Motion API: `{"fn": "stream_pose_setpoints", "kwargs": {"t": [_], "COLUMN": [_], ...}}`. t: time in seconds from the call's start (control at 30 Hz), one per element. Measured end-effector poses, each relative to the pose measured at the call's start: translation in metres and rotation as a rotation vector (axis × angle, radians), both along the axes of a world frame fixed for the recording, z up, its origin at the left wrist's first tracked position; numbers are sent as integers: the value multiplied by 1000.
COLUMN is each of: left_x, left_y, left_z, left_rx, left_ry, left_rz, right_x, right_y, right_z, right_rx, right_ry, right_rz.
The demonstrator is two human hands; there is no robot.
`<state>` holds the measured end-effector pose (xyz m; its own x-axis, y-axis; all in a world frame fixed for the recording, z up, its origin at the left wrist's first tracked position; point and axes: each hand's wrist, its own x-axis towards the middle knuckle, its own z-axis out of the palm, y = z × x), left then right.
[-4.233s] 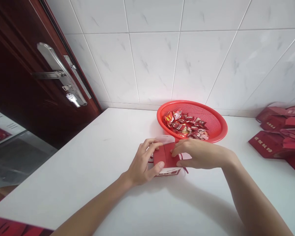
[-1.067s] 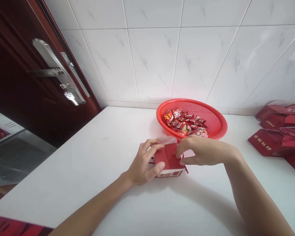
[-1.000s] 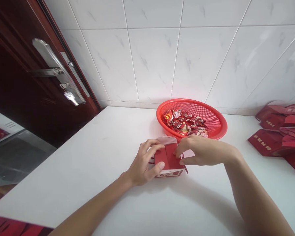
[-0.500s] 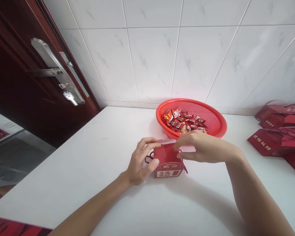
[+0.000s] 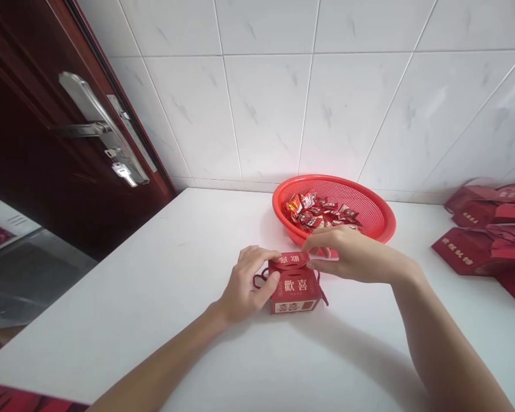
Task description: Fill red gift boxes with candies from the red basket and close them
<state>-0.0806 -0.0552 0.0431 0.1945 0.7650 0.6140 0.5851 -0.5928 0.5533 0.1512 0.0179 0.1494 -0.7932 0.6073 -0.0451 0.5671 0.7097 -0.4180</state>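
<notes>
A small red box (image 5: 295,289) with pale lettering stands upright on a white worktop (image 5: 189,355), between a person's two bare hands. The left hand (image 5: 245,284) grasps its top left edge: the thumb lies on the front flap, the other fingers on the rear flap. The right hand (image 5: 347,252) is at the top right corner, forefinger behind and thumb in front of the rear flap's edge; whether these fingers pinch it, I cannot tell. Dark red cord (image 5: 261,278) loops out beside the left fingers. Just behind the box sits a red basket (image 5: 371,206) of wrapped sweets (image 5: 311,217).
</notes>
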Motion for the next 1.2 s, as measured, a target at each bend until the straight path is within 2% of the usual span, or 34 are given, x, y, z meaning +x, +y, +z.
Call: {"fn": "stream_pose_setpoints", "kwargs": {"t": [0.17,0.4,0.5,0.63,0.77,0.83,0.93,1.2], "left_x": [3,0,-4,-8,-9,-9,-9,-7], "left_y": [1,2,5,11,14,15,15,13], "left_z": [0,2,3,2,-1,-1,1,3], "left_rx": [-14,-123,-279,-582,-839,-849,-795,-801], "left_ry": [22,-57,-174,-336,-483,-500,-491,-499], "left_rz": [11,18,39,60,-82,-128,-130,-152], "right_x": [-7,-15,-15,-15,-13,-12,-12,-11], "right_y": [-1,-2,-3,-4,-5,-5,-5,-7], "right_z": [-4,-12,-14,-16,-14,-12,-9,-5], "right_rx": [-11,-31,-72,-64,-58,-70,-75,-96], "right_ry": [-150,-230,-232,-229,-235,-254,-272,-300], "right_rz": [40,-29,-51,-48,-32,-40,-66,-83]}}
